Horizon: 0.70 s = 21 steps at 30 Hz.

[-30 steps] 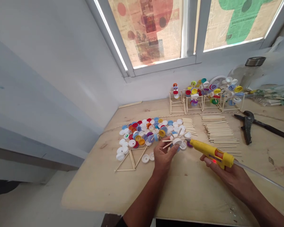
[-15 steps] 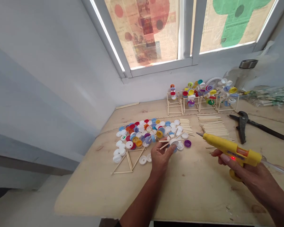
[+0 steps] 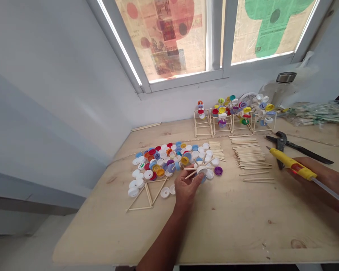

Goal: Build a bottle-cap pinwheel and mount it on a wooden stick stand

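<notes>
Between thumb and fingers, my left hand [image 3: 185, 188] pinches a white bottle cap [image 3: 202, 171] with several thin wooden sticks radiating from it. My right hand [image 3: 318, 180] is wrapped round a yellow glue gun [image 3: 292, 165], its nozzle pointing up and left near the black pliers [image 3: 282, 145]. A clear glue stick [image 3: 332, 192] juts from the gun's rear. Beyond my left hand lies a spread of colourful bottle caps [image 3: 158, 162]. A purple cap [image 3: 218, 171] sits just right of the held piece.
Stick frames with bottle-cap wheels [image 3: 222, 116] stand along the wall. Loose wooden sticks [image 3: 250, 154] lie in rows at centre right. A flat stick frame [image 3: 148, 194] rests front left. At the back right are a bottle [image 3: 284, 84] and bagged sticks [image 3: 319, 113].
My right hand has swung the glue gun to the right and away from the held cap, over toward the pliers. My left hand keeps its pinch on the cap piece.
</notes>
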{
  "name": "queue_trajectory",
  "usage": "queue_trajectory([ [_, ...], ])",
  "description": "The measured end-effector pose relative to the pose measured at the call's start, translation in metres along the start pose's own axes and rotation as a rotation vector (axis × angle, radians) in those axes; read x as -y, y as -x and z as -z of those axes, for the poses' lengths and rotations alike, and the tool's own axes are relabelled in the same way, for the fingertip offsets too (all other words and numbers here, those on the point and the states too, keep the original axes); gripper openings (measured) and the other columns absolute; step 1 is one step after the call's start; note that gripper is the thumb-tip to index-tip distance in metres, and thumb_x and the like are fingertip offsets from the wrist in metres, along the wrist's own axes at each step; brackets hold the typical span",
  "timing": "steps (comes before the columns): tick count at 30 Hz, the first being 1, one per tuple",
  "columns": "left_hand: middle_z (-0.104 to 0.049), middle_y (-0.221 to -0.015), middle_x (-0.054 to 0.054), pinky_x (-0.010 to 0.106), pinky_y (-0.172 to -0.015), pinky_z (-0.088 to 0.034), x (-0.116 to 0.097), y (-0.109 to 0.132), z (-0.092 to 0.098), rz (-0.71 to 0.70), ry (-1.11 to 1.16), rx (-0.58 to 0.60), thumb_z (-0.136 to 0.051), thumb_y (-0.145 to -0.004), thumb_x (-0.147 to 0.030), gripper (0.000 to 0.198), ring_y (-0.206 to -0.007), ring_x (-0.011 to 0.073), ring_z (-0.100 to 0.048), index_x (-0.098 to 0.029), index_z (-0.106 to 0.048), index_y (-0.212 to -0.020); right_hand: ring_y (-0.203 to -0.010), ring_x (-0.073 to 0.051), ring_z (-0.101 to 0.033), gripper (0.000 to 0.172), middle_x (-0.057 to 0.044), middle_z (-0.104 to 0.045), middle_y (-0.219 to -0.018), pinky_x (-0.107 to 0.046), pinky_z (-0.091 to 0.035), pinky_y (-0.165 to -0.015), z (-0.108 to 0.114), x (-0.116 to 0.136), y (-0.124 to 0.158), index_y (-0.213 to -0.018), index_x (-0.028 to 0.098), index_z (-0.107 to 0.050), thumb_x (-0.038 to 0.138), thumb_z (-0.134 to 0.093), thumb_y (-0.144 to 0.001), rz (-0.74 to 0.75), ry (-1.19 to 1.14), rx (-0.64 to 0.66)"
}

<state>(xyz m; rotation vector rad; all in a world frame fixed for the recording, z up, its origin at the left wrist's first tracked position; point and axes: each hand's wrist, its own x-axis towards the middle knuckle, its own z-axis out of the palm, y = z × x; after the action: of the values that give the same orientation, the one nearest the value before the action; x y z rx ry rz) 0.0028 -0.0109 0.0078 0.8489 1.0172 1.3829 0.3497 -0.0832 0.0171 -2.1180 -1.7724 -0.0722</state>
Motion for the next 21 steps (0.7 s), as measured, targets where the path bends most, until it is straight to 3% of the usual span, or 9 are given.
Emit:
queue_trajectory([
  [3,-0.074,-0.083,0.007,0.028,-0.07,-0.053,-0.001,0.001,-0.002,0.003,-0.005,-0.008,-0.088,-0.05,-0.033,0.044,-0.076,0.0185,-0.068,-0.014,-0.071,-0.087,-0.087,-0.026,-0.064,0.032,-0.013,-0.066,-0.111,-0.032,-0.046,-0.064,-0.006,-0.025,-0.008,-0.102,0.024,-0.063,0.029,-0.046,-0.074,0.096,0.098,-0.036],
  [7,-0.074,-0.081,0.007,0.028,-0.069,-0.053,-0.003,0.002,-0.004,0.001,-0.002,-0.027,-0.088,-0.05,-0.031,0.04,-0.075,0.0191,-0.068,-0.014,-0.071,-0.082,-0.09,-0.028,-0.062,0.032,-0.02,-0.065,-0.114,-0.037,-0.045,-0.073,-0.009,-0.036,-0.021,-0.098,0.019,-0.064,0.019,-0.046,-0.072,0.13,0.196,-0.024],
  [14,-0.074,-0.08,0.005,0.025,-0.069,-0.051,-0.003,0.0,-0.003,0.021,0.056,-0.022,-0.088,-0.05,-0.031,0.046,-0.072,0.0152,-0.067,-0.015,-0.072,-0.09,-0.09,-0.027,-0.062,0.024,-0.022,-0.066,-0.107,-0.038,-0.044,-0.079,-0.013,-0.045,-0.038,-0.093,0.015,-0.067,0.02,-0.05,-0.078,0.169,0.219,0.137],
  [21,-0.073,-0.078,0.005,0.026,-0.068,-0.05,-0.002,0.0,-0.003,0.028,0.074,-0.019,-0.089,-0.048,-0.034,0.046,-0.071,0.0161,-0.067,-0.014,-0.071,-0.085,-0.097,-0.029,-0.06,0.029,-0.021,-0.066,-0.11,-0.039,-0.043,-0.084,-0.019,-0.069,-0.041,-0.101,0.013,-0.068,0.025,-0.058,-0.076,0.274,0.221,0.196],
])
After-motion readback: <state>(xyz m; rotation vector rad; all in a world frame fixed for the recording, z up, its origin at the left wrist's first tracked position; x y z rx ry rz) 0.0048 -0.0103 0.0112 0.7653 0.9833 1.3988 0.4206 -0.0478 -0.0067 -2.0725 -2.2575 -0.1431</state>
